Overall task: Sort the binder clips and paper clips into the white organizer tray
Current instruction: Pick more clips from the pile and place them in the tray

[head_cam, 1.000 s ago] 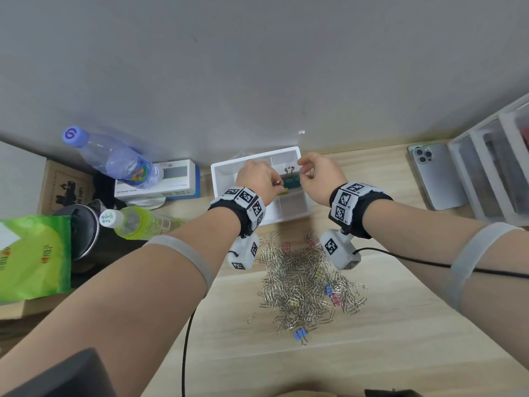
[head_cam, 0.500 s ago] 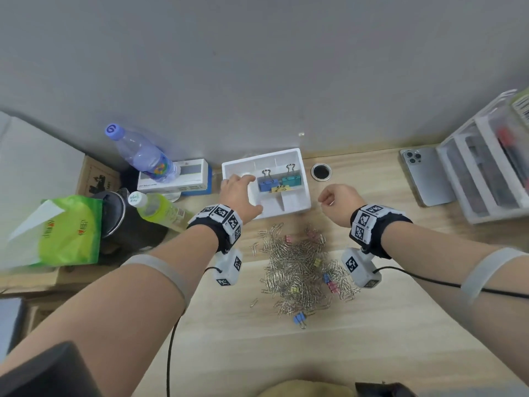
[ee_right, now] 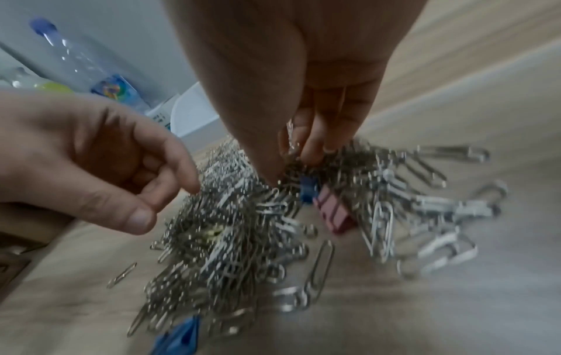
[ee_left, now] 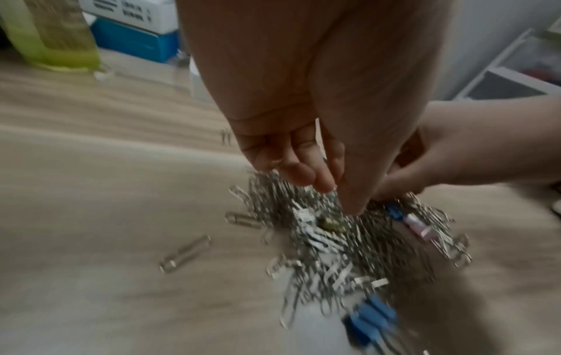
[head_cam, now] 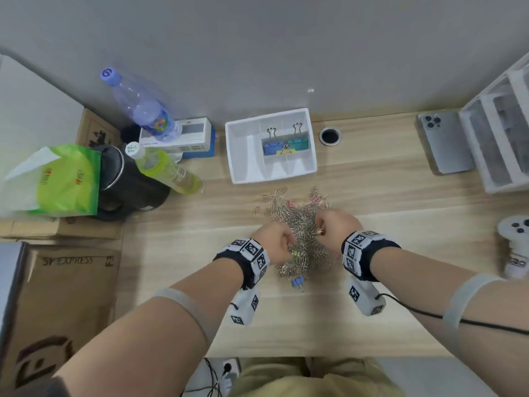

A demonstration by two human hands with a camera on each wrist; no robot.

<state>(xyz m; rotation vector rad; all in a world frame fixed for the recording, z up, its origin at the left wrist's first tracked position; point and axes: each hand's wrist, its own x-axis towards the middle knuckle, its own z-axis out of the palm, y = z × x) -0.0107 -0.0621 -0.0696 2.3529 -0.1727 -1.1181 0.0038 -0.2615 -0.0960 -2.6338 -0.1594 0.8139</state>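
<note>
The white organizer tray (head_cam: 243, 156) stands at the back of the desk with a blue binder clip (head_cam: 273, 147), a green one (head_cam: 298, 142) and a small yellow one (head_cam: 284, 151) in its middle compartments. A heap of silver paper clips (head_cam: 297, 216) lies in front of it, mixed with small binder clips: a blue one (ee_right: 308, 189), a pink one (ee_right: 331, 213) and another blue one (head_cam: 297, 282) at the near edge. My left hand (ee_left: 337, 197) hovers at the heap's left side, fingers loosely curled, holding nothing. My right hand (ee_right: 291, 168) digs into the heap and pinches paper clips between thumb and fingers.
Two bottles (head_cam: 143, 110), a black kettle (head_cam: 128, 181) and a green bag (head_cam: 65, 181) crowd the left. A phone (head_cam: 443, 141) and a white drawer unit (head_cam: 498, 133) stand at the right, with a cable hole (head_cam: 329, 136) beside the tray.
Both hands left the tray, where the binder clips now stay, and came back toward me onto the paper clip heap. The right hand has dug into it.
</note>
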